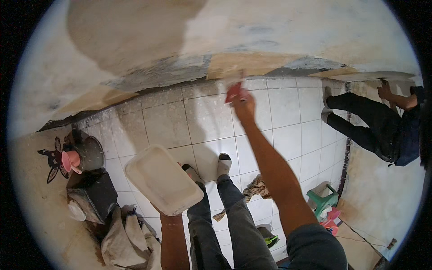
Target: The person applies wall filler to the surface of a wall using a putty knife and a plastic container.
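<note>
A shallow cream-coloured tray (164,180) with rounded corners is held level in front of my legs. My left hand (170,218) supports it from below at the near edge, and its fingers are hidden under the tray. Stretched forward, my right hand (244,107) is closed on a flat red hand tool (234,92), whose thin far end is blurred. That tool is just short of the foot of the wall (252,64), in front of a bare tan patch. Whether it touches the wall I cannot tell. Grey and white coating covers much of the wall around there.
A co-worker (382,121) in dark clothes is at the right wall. A green stool (323,198) stands below them. At left are a dark box (94,193), a pink dipper (70,161) and a beige sack (123,243). A patterned cloth (256,188) lies on the white tiles (209,118).
</note>
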The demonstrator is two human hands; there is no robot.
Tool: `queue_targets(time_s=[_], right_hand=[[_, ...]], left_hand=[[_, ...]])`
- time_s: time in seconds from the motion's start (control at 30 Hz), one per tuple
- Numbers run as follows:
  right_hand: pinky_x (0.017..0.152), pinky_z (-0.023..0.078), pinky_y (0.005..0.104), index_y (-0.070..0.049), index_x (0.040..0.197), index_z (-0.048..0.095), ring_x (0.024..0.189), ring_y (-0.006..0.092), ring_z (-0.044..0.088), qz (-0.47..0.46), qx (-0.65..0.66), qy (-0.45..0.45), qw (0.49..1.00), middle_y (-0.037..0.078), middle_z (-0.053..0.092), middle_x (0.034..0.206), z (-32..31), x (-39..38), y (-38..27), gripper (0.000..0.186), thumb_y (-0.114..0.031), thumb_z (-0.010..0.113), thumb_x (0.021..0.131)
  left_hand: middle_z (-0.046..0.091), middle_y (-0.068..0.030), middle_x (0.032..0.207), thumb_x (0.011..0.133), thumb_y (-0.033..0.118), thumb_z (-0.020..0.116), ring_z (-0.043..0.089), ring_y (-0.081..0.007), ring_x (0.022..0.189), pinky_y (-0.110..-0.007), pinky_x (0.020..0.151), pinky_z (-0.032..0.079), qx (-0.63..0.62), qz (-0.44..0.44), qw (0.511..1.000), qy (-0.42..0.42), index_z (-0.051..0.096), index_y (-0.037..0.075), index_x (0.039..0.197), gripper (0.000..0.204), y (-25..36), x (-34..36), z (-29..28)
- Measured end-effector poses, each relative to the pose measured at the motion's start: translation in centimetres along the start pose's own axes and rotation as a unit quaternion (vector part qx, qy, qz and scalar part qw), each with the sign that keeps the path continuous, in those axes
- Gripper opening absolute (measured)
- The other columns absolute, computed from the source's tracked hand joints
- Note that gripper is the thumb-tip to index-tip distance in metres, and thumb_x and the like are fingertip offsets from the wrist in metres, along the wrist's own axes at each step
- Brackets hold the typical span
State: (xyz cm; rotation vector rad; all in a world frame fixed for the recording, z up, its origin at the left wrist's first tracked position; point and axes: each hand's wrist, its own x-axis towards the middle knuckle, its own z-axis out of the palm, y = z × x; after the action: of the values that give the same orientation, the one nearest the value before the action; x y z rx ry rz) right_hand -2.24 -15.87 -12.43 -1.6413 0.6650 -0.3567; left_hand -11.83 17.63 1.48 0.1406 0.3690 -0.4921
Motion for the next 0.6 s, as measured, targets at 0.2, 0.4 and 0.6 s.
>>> queue_targets(time_s=[0.2, 0.4, 0.6], right_hand=[[0.056, 0.047, 0.0270, -0.004, 0.087, 0.065, 0.067, 0.0110, 0.061, 0.079, 0.095, 0.156, 0.980, 0.005, 0.065, 0.079, -7.3, 8.4, -1.8, 0.012, -0.014, 0.059, 0.091], [0.074, 0.046, 0.0514, 0.002, 0.081, 0.059, 0.080, 0.0448, 0.059, -0.103, -0.275, 0.084, 0.952, 0.025, 0.063, 0.081, -3.4, 10.9, 1.7, 0.027, -0.022, 0.052, 0.090], [0.069, 0.053, 0.0401, -0.004, 0.093, 0.066, 0.081, 0.0342, 0.066, -0.066, -0.284, -0.030, 0.956, 0.017, 0.067, 0.087, 6.8, 0.3, -1.7, 0.014, -0.013, 0.059, 0.085]], left_hand=[[0.016, -0.0221, 0.158, 0.093, 0.063, 0.044, 0.039, -0.0590, 0.125, -0.082, 0.090, 0.031, 0.017, 0.012, 1.000, -0.006, 0.019, 0.022, 0.155, 0.078, 1.8, -0.6, -1.1], [0.019, -0.0232, 0.157, 0.094, 0.059, 0.050, 0.040, -0.0597, 0.124, -0.081, 0.090, 0.034, 0.023, 0.010, 0.999, -0.030, 0.019, 0.022, 0.154, 0.078, 0.7, 0.7, -1.0], [0.022, -0.0244, 0.155, 0.093, 0.058, 0.050, 0.041, -0.0588, 0.123, -0.080, 0.088, 0.036, 0.038, 0.026, 0.999, -0.023, 0.021, 0.021, 0.154, 0.077, 0.9, 0.8, -1.4]])
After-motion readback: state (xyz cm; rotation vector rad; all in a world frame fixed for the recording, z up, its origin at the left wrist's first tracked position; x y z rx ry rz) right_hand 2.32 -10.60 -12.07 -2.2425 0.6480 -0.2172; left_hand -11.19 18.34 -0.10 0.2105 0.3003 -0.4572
